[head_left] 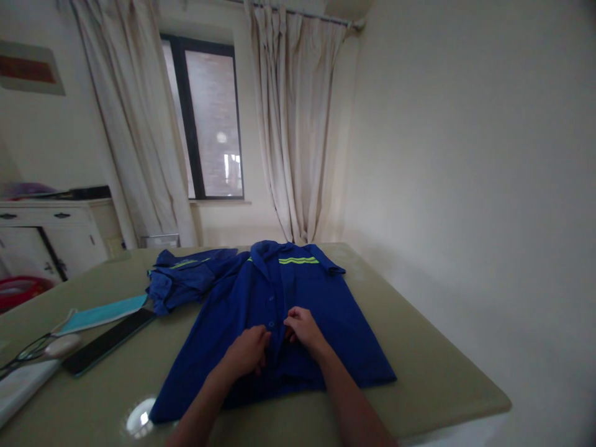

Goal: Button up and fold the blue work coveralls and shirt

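A blue short-sleeved shirt (330,304) with yellow-green stripes lies front up on the table, its collar at the far end and its front partly open. At the lower front, my left hand (248,351) has its fingers curled on the button-side edge, just below a button (271,325). Opposite it, my right hand (303,329) pinches the other front edge between thumb and fingers. The two hands are a small gap apart. My fingers hide the bits of cloth they grip.
Another crumpled blue garment (179,284) lies at the shirt's left. Nearer left are a light-blue face mask (105,312), a black phone (109,341), glasses (32,349), a pale mouse (63,345) and a white flat object (23,388). A wall (465,186) flanks the table's right side.
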A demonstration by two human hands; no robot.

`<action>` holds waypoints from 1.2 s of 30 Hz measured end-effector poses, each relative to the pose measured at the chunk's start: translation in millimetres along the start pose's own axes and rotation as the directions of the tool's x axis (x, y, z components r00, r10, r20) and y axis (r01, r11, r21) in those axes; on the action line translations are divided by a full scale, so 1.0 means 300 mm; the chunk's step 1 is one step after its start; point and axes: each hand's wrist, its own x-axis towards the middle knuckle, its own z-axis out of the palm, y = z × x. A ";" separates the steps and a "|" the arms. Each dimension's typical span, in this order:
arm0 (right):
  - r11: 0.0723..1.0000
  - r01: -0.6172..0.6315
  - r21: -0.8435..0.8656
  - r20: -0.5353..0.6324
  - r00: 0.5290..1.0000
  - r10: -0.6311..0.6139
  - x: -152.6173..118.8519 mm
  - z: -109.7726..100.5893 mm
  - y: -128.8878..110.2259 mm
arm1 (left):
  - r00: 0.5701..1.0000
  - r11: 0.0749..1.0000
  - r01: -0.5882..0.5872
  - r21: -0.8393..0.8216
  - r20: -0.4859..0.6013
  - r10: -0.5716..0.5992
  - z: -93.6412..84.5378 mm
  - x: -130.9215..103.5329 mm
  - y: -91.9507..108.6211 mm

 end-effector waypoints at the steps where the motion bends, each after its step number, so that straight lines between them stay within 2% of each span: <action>1: 1.000 0.010 0.018 -0.004 1.000 -0.010 0.002 0.006 0.001 | 0.995 0.996 0.049 0.071 -0.092 -0.042 0.007 0.029 0.010; 3: 0.999 0.027 0.046 -0.021 0.999 -0.026 0.008 0.011 0.005 | 0.964 0.972 0.105 0.209 -0.262 -0.048 0.031 0.080 0.032; 5: 0.997 0.039 0.069 -0.032 0.999 -0.037 0.013 0.005 0.010 | 0.936 0.949 0.111 0.293 -0.352 -0.001 0.063 0.110 0.046; 9: 0.991 0.065 0.115 -0.014 0.998 -0.064 0.009 -0.019 0.010 | 0.910 0.916 0.017 0.400 -0.385 0.151 0.107 0.113 0.038; 12: 0.981 0.090 0.171 0.013 0.995 -0.094 -0.006 -0.020 0.003 | 0.913 0.909 -0.013 0.415 -0.366 0.180 0.110 0.099 0.009; 17: 0.959 0.138 0.248 0.037 0.988 -0.152 -0.021 0.004 -0.003 | 0.913 0.962 -0.111 0.250 -0.357 0.198 0.107 0.098 -0.036; 20: 0.972 0.177 0.151 0.024 0.983 -0.183 -0.023 0.014 0.000 | 0.878 0.965 -0.225 0.136 -0.401 0.261 0.108 0.102 -0.039; 23: 0.964 0.267 0.005 -0.014 0.964 -0.267 -0.031 0.016 -0.001 | 0.841 0.941 -0.337 0.008 -0.447 0.305 0.104 0.096 -0.021; 28: 0.931 0.348 -0.109 -0.033 0.935 -0.353 -0.049 0.011 -0.009 | 0.891 0.904 -0.353 -0.243 -0.384 0.244 0.098 0.090 -0.004; 31: 0.918 0.373 -0.132 -0.040 0.924 -0.381 -0.055 0.010 -0.012 | 0.909 0.886 -0.332 -0.325 -0.360 0.208 0.100 0.104 -0.018; 36: 0.884 0.400 -0.242 -0.080 0.900 -0.429 -0.064 0.018 -0.017 | 0.922 0.843 -0.349 -0.410 -0.309 0.232 0.101 0.117 -0.030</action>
